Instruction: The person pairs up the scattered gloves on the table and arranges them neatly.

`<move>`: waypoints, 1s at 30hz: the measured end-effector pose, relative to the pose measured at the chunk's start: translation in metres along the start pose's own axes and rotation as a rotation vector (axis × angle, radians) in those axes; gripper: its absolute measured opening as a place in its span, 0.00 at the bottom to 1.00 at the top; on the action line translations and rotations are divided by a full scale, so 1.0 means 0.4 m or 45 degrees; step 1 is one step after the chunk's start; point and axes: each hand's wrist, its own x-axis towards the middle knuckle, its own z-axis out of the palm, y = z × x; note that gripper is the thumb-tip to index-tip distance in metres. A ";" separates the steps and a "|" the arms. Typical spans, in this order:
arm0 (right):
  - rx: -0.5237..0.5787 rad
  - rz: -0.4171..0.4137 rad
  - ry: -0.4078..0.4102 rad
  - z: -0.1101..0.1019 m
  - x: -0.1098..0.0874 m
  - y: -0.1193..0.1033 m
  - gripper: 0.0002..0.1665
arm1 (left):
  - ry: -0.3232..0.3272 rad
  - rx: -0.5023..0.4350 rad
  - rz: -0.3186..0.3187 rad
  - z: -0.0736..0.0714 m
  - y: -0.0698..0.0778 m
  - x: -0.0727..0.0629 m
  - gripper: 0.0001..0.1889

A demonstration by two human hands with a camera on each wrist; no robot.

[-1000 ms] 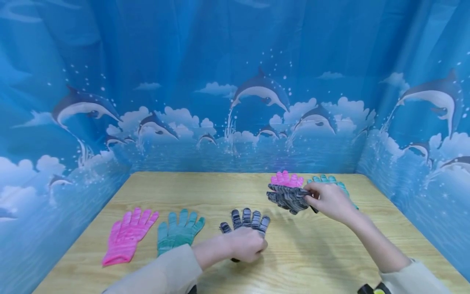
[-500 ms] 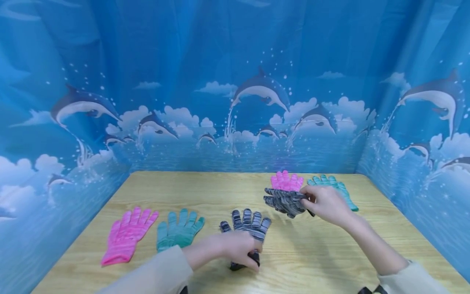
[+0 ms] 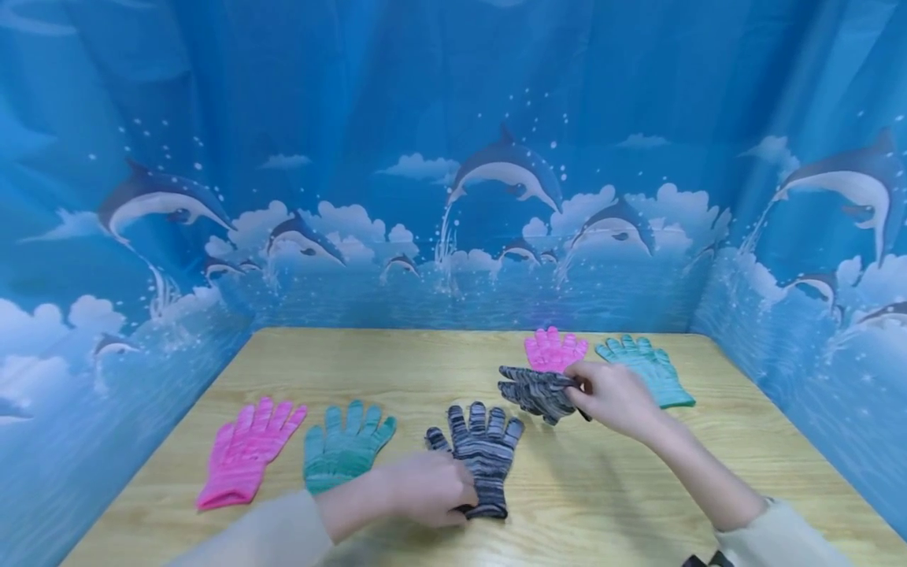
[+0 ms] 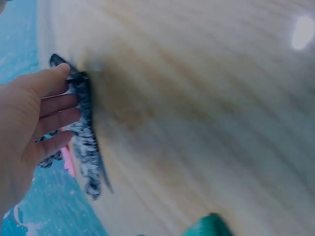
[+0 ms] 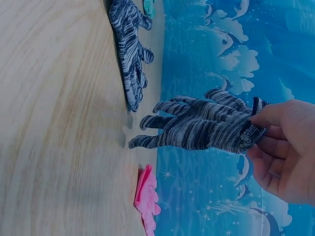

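My right hand [image 3: 612, 400] pinches the cuff of a black-and-grey knit glove [image 3: 538, 391] and holds it above the table; in the right wrist view this glove [image 5: 197, 123] hangs with its fingers spread. A matching black-and-grey glove [image 3: 485, 449] lies flat at the table's front middle, fingers pointing away. Beside its cuff is my left hand [image 3: 428, 490], slightly blurred. In the left wrist view the left hand's fingers [image 4: 61, 105] look fairly straight, with the thumb at the cuff of the lying glove [image 4: 87, 142]; whether they touch it is hard to tell.
On the left of the wooden table [image 3: 397, 362] lie a pink glove [image 3: 244, 457] and a green glove [image 3: 343, 449]. Another pink glove [image 3: 554, 349] and a green glove [image 3: 652, 374] lie at the back right. A blue dolphin curtain [image 3: 354, 157] surrounds the table.
My left hand has drawn back and left off the lying glove, uncovering its palm and cuff. The right hand has moved slightly left and nearer with its held glove.
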 end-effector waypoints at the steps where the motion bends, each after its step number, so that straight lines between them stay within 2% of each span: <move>1: -0.005 -0.002 -0.003 0.001 0.000 -0.001 0.07 | 0.024 0.052 0.023 0.006 0.003 -0.002 0.08; 4: -0.013 -0.003 -0.012 0.004 0.000 -0.005 0.07 | 0.064 0.168 0.052 0.017 0.011 -0.007 0.07; 7: -0.016 0.001 -0.009 0.010 0.003 -0.010 0.07 | 0.071 0.210 0.053 0.020 0.015 -0.009 0.07; 15: -0.043 -0.035 0.058 0.034 0.017 -0.042 0.08 | 0.012 0.085 0.018 0.018 0.019 -0.016 0.05; 21: -0.047 -0.054 0.083 0.050 0.033 -0.074 0.09 | 0.029 0.091 -0.001 0.021 0.016 -0.019 0.06; 30: -0.065 -0.142 0.112 0.084 0.043 -0.100 0.07 | 0.028 0.075 -0.027 0.027 0.012 -0.029 0.06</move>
